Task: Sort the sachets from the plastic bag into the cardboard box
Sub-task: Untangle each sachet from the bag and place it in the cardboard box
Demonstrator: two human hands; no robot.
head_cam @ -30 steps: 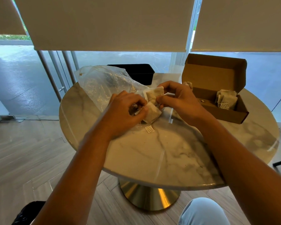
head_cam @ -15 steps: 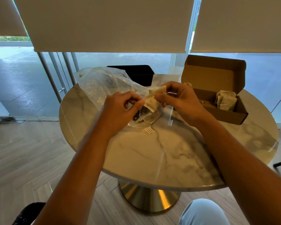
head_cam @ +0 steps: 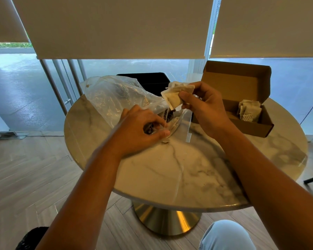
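Observation:
A clear plastic bag (head_cam: pixel 112 95) lies crumpled on the round marble table (head_cam: pixel 179 168), its mouth facing me. My left hand (head_cam: pixel 143 130) pinches the bag's open edge and thin strings at the mouth. My right hand (head_cam: pixel 204 105) grips a few pale sachets (head_cam: pixel 175 95) lifted above the bag, with strings trailing down to the left hand. More sachets show inside the bag's mouth. The open cardboard box (head_cam: pixel 249 127) stands at the table's right, lid up, with several sachets (head_cam: pixel 248 110) inside.
A black chair back (head_cam: pixel 148 80) stands behind the table beyond the bag. Glass doors and lowered blinds fill the background. My knee (head_cam: pixel 226 235) shows below the table's near edge. A gold pedestal (head_cam: pixel 163 221) holds the table up.
My right hand has lifted the sachets up and to the right, out of the bag. My left hand has dropped lower to the bag's mouth, now covering the small tag that lay on the table.

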